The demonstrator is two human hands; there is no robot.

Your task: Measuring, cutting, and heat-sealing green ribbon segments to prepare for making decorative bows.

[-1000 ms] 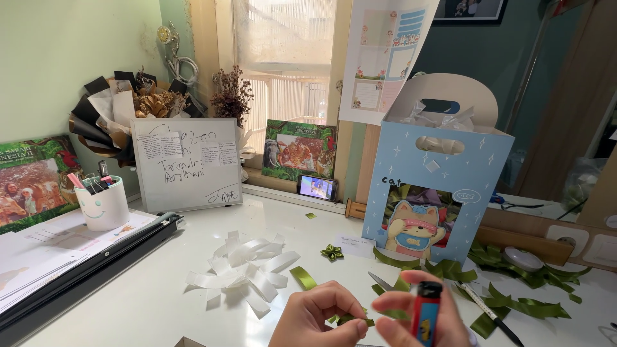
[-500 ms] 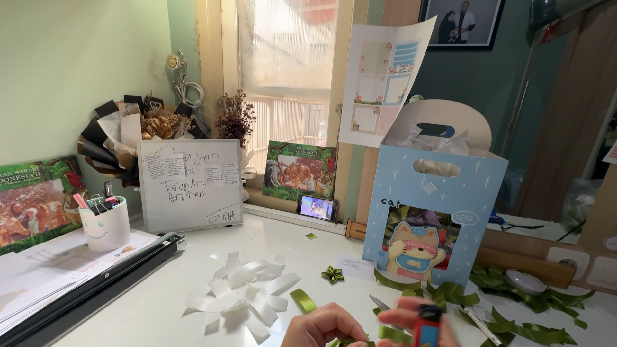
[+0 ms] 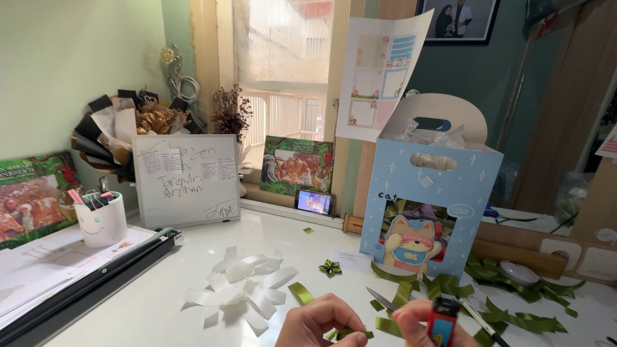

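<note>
At the bottom edge of the view the left hand (image 3: 321, 326) curls its fingertips together, pinching a short strip of olive-green ribbon (image 3: 350, 333), glossy and flat, that runs across to the right hand (image 3: 421, 324). The right hand is closed around a small lighter (image 3: 441, 321) with a red top and a blue printed body, held upright just beside the ribbon's end. On the smooth white desk (image 3: 160, 308) in front of the hands lies a loose heap of white ribbon loops (image 3: 241, 286), satiny and curled, with a single green ribbon offcut (image 3: 300, 293) at its right edge and a small folded green ribbon star (image 3: 330, 267) a little further back. To the right, more green ribbon pieces (image 3: 514, 308) lie tangled and creased, with the grey blades of scissors (image 3: 383, 299) showing among them. Behind these stands a pale blue cardboard gift box (image 3: 450, 193) with white star prints, a rounded kraft-brown handle and a cut-out window; crinkled clear wrap shows at its top, and a cartoon cat figure and green ribbon fill the window. At the left, a white cup with a smiling face (image 3: 101, 223) holds pens and binder clips, standing on the white bed of a black-railed paper trimmer (image 3: 83, 276). A small whiteboard (image 3: 186, 180) leans against the wall, with a paper-wrapped dried bouquet (image 3: 128, 125) behind it.
</note>
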